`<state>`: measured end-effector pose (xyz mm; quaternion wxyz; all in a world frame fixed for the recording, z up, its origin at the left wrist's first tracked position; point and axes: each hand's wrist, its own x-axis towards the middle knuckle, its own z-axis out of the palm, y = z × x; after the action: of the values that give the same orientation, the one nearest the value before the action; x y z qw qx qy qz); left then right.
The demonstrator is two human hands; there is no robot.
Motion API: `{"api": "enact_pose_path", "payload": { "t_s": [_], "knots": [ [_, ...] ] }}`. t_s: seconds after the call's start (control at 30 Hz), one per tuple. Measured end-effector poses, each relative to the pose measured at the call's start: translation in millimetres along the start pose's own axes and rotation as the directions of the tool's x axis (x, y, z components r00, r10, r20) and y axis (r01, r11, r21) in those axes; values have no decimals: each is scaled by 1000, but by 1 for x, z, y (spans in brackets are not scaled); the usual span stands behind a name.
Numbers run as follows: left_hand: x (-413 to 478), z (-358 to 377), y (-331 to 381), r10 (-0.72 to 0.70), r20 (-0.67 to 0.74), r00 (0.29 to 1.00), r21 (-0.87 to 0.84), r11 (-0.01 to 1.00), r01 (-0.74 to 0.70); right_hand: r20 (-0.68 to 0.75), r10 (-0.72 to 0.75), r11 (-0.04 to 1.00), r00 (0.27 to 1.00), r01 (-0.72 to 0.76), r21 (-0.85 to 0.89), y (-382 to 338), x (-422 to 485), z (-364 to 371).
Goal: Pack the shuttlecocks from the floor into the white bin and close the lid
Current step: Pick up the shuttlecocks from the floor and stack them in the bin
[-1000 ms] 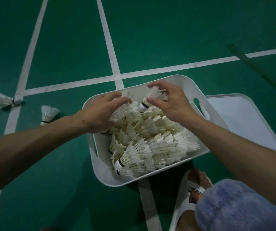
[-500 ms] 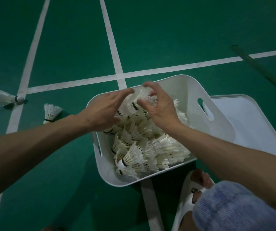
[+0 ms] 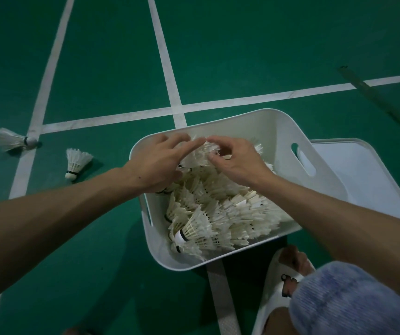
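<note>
The white bin point(image 3: 278, 128) stands on the green court floor, heaped with several white feather shuttlecocks point(image 3: 232, 213). Both hands are over its far-left corner. My left hand point(image 3: 155, 163) lies with straight fingers on the feathers at the top of the pile. My right hand point(image 3: 238, 162) has thumb and curled fingers pinching the feathers of a shuttlecock point(image 3: 202, 154) there, fingertips almost meeting those of the left hand. Two loose shuttlecocks lie on the floor to the left, one on a white line point(image 3: 13, 141) and one nearer the bin point(image 3: 76, 163). The white lid point(image 3: 365, 182) lies flat beside the bin's right side.
White court lines cross just beyond the bin. A foot in a white slipper point(image 3: 288, 269) and a knee in blue fabric point(image 3: 353, 301) are close to the bin's near-right corner. A dark strip point(image 3: 372, 93) runs across the floor at upper right.
My right hand has moved left across the pile with its shuttlecock, from the bin's far middle to the far-left corner. My left hand stretched its fingers forward to meet it.
</note>
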<state>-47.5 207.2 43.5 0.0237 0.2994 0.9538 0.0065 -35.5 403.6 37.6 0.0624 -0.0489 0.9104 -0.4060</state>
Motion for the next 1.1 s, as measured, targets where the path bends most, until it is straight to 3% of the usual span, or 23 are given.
{"api": "enact_pose_path", "payload": {
  "t_s": [0.23, 0.33, 0.63, 0.87, 1.1],
  "knots": [
    [-20, -10, -3, -51, -46, 998, -135, 990, 44, 97, -8, 1000, 995, 7, 13, -3, 4, -2],
    [-25, -12, -5, -40, 15, 999, -155, 987, 42, 94, -13, 1000, 996, 12, 16, -2, 3, -3],
    [-3, -14, -2, -3, 75, 997, -33, 999, 5, 131, 42, 999, 991, -45, 23, 8, 6, -7],
    [-12, -24, -7, -38, 133, 990, -217, 974, 67, 121, -42, 997, 992, 50, -65, -8, 12, -24],
    [-17, -30, -4, -58, 93, 994, -239, 968, 78, 115, -121, 971, 986, 142, -194, -15, 15, -29]
  ]
}}
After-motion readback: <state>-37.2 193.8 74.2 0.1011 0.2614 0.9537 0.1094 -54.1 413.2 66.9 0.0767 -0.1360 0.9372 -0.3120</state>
